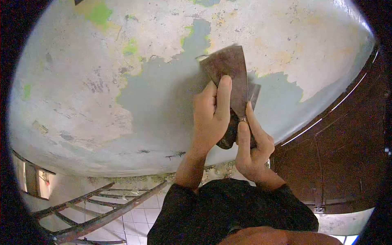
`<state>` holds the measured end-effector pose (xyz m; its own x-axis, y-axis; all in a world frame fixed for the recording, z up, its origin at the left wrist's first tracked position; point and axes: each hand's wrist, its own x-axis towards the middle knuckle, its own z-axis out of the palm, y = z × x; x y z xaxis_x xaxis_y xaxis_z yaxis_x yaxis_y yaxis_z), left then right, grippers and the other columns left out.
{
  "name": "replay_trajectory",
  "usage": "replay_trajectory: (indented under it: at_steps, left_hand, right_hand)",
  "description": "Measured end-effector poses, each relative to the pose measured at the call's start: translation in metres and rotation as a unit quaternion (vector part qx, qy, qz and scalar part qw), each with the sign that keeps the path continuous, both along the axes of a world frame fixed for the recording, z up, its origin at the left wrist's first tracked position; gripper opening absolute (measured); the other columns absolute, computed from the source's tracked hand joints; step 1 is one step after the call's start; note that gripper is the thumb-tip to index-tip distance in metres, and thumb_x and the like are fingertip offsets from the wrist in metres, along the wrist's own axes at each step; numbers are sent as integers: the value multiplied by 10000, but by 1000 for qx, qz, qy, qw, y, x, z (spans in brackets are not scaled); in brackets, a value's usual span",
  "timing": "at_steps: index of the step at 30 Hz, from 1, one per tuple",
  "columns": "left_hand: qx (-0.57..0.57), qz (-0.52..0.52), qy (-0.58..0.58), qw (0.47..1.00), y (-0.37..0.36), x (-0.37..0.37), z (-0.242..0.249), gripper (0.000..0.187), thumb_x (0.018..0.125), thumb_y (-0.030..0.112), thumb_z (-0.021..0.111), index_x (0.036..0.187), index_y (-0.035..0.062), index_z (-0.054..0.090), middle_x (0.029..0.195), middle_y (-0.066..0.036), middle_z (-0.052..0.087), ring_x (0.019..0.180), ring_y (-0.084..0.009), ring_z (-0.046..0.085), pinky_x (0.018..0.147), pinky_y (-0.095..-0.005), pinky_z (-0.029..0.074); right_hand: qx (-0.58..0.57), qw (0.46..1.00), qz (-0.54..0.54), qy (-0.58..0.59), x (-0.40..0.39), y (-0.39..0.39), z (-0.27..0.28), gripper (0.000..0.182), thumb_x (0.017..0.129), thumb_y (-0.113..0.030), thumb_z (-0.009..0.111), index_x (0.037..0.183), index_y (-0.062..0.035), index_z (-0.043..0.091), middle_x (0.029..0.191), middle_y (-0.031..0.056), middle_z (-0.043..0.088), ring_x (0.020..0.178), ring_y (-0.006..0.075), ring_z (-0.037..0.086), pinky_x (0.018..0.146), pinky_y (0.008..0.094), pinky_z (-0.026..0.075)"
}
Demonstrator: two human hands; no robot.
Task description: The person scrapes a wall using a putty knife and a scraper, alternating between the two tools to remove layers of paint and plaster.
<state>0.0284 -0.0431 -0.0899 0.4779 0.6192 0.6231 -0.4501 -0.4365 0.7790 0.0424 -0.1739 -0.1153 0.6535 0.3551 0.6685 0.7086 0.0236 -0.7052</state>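
Note:
A broad putty knife (226, 61) with a stained brown blade is held up in front of the wall, its wide edge uppermost. My left hand (212, 112) grips it from the left, thumb pressed flat on the blade and fingers curled behind. Lower down, my right hand (256, 149) is closed around the knife's neck and handle, with the index finger stretched along the blade's side. Behind this knife, a second flat blade (255, 93) sticks out to the right. A dark rounded handle (228, 136) shows between the hands, partly covered by them.
Paint is peeling off the wall (159, 94), baring a grey-blue patch among whitish and green remnants. To the right stands a dark brown door-like panel (339, 151). A ladder (98, 214) slants across the lower left, above a tiled floor (141, 216).

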Motion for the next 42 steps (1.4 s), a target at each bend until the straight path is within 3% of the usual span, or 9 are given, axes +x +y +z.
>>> replay_trajectory:
  at_steps: [10,13,15,25,29,31,35,37,42]
  left_hand:
    - [22,35,2,999,-3,2,12,364,1047,240,490,800,-23,533,595,-105,480,593,-78,413,506,-331,361]
    - [10,30,-34,999,0,2,27,394,1053,311,482,846,-15,561,682,-53,549,661,-107,442,593,-320,406]
    - [31,34,-46,998,2,-3,38,378,1044,262,491,792,-17,538,603,-140,507,558,-115,427,501,-359,371]
    - [1,-19,14,1000,1,-8,-5,420,1037,279,509,749,-26,496,577,-158,489,504,-151,440,483,-357,358]
    - [-4,-19,21,1000,0,-9,-7,413,1036,273,511,755,-28,496,578,-160,492,497,-159,429,482,-358,353]
    - [-8,-28,49,998,0,-11,-4,362,1051,274,485,825,-3,547,696,-24,522,666,-95,443,586,-299,401]
    - [-9,-23,-7,1000,3,-9,4,405,1039,275,508,769,-27,512,591,-131,481,548,-107,408,492,-349,350]
    - [-37,-69,66,995,7,-14,5,365,1052,281,483,827,8,569,704,-8,537,675,-81,456,588,-295,408]
    - [-49,-54,37,997,-3,-13,7,363,1051,293,483,846,14,593,718,-15,568,676,-87,469,602,-291,416]
  right_hand:
    - [22,993,-39,-110,9,7,2,391,904,-6,615,1291,44,602,1022,224,605,883,258,624,713,307,520]
    - [57,992,-30,-108,7,23,18,375,903,-3,610,1275,39,616,1045,220,607,930,274,614,770,326,519]
    - [61,988,-34,-137,5,20,17,379,896,4,608,1273,44,613,1080,223,602,990,294,603,809,335,516]
    - [24,983,-54,-173,-4,6,-5,371,912,30,574,1276,96,575,1286,314,549,1155,410,603,967,408,497]
    - [-3,982,-45,-182,-5,7,-9,351,907,37,572,1252,98,590,1295,355,552,1175,414,612,940,401,520]
    - [3,983,-53,-174,-6,10,-11,323,902,39,575,1219,94,610,1257,364,571,1137,397,636,881,373,549]
    - [13,981,-66,-183,-13,13,0,299,903,39,577,1194,92,621,1252,367,569,1114,403,643,838,360,563]
    - [-10,985,-54,-164,-20,6,12,283,904,48,573,1179,87,629,1250,365,573,1132,405,633,867,368,549]
    - [13,989,-25,-144,-17,5,10,273,907,58,567,1169,66,643,1243,366,577,1137,400,632,889,365,535]
